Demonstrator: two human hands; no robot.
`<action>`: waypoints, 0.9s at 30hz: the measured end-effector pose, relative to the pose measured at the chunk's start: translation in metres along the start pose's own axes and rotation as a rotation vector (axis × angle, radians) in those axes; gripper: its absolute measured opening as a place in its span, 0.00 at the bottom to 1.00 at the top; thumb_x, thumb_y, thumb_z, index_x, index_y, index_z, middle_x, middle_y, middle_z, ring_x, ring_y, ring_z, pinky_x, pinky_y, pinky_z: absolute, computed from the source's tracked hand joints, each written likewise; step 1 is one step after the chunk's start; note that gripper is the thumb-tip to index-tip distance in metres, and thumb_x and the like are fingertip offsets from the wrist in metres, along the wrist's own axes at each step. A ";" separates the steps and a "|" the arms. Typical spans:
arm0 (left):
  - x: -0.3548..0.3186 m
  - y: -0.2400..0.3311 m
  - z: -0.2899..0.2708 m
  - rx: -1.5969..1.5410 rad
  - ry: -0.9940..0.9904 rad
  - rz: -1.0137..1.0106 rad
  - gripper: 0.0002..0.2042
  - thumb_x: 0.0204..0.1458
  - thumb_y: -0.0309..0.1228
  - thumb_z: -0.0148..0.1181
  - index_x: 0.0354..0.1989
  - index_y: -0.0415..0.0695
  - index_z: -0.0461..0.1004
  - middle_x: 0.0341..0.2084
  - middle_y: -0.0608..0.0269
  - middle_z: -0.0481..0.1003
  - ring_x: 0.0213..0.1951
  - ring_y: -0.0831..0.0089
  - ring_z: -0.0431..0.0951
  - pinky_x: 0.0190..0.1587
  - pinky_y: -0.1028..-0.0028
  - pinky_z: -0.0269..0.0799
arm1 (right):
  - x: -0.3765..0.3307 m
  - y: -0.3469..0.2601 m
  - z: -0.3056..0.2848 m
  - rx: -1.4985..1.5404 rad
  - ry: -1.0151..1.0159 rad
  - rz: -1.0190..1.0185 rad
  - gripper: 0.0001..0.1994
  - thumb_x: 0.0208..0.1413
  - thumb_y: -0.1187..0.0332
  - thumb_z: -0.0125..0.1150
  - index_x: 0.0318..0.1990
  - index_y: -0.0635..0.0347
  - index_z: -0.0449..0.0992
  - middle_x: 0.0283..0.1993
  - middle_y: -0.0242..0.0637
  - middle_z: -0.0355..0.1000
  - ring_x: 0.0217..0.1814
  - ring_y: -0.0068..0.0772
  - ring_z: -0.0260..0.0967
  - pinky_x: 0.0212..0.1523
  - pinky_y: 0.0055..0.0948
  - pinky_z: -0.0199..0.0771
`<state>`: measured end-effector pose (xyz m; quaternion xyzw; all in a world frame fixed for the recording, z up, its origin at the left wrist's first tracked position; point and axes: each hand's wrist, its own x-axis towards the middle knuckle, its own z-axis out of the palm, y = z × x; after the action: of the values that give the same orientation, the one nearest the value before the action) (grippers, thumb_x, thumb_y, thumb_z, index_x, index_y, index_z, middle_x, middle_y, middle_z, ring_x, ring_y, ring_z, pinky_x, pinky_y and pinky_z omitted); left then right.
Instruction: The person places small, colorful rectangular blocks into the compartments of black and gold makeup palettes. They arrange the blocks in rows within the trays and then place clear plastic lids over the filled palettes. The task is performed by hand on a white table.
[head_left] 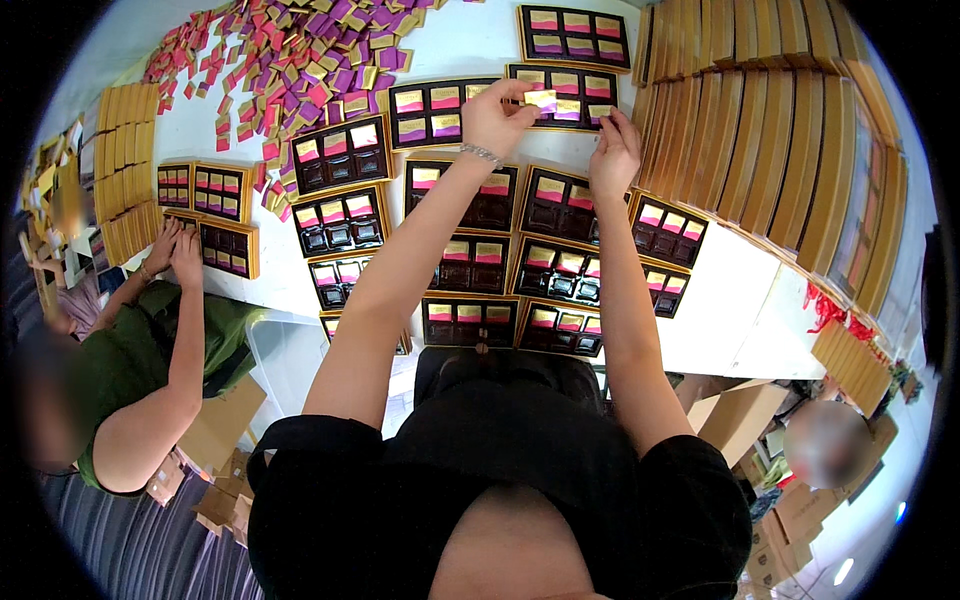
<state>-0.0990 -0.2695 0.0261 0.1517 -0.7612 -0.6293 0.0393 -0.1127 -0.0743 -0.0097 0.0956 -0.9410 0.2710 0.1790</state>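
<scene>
Black tray (582, 97) sits between scattered small packets (345, 65) and stacked golden boxes (720, 140)

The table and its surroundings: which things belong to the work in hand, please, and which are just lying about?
Likely in the work:
- packet, in the left hand
- tray, beneath it, right hand at its edge
- part-filled trays
- loose packets

Apparently lying about:
- cartons
- red cords
- stacked gold boxes (perhaps related)
</scene>
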 end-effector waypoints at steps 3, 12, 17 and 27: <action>-0.011 -0.016 -0.015 -0.073 0.014 -0.022 0.17 0.40 0.25 0.69 0.41 0.41 0.76 0.29 0.64 0.77 0.29 0.78 0.78 0.34 0.79 0.76 | -0.001 -0.003 0.003 0.039 0.015 0.013 0.12 0.48 0.82 0.54 0.40 0.64 0.79 0.51 0.42 0.71 0.54 0.45 0.67 0.53 0.37 0.71; -0.063 -0.019 -0.049 -0.285 0.038 -0.120 0.14 0.46 0.21 0.64 0.44 0.39 0.76 0.31 0.61 0.76 0.30 0.75 0.79 0.31 0.77 0.76 | -0.006 0.000 0.004 -0.267 -0.110 -0.212 0.18 0.47 0.80 0.50 0.46 0.63 0.76 0.56 0.36 0.69 0.61 0.40 0.62 0.64 0.46 0.57; -0.113 -0.029 -0.119 0.341 0.183 -0.062 0.11 0.47 0.30 0.61 0.40 0.48 0.80 0.29 0.57 0.78 0.29 0.66 0.79 0.34 0.71 0.75 | -0.013 -0.017 -0.009 -0.208 -0.160 -0.179 0.21 0.44 0.78 0.52 0.50 0.59 0.73 0.60 0.39 0.64 0.64 0.44 0.58 0.66 0.50 0.51; -0.147 -0.048 -0.112 0.771 0.398 -0.063 0.14 0.44 0.35 0.66 0.38 0.45 0.75 0.29 0.55 0.72 0.34 0.57 0.75 0.34 0.62 0.72 | -0.064 -0.130 0.009 0.227 -0.287 -0.414 0.20 0.38 0.81 0.56 0.44 0.60 0.75 0.54 0.40 0.67 0.59 0.47 0.60 0.61 0.47 0.59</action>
<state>0.0778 -0.3421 0.0220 0.2967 -0.9132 -0.2583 0.1064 -0.0208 -0.1829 0.0206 0.3429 -0.8807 0.3160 0.0834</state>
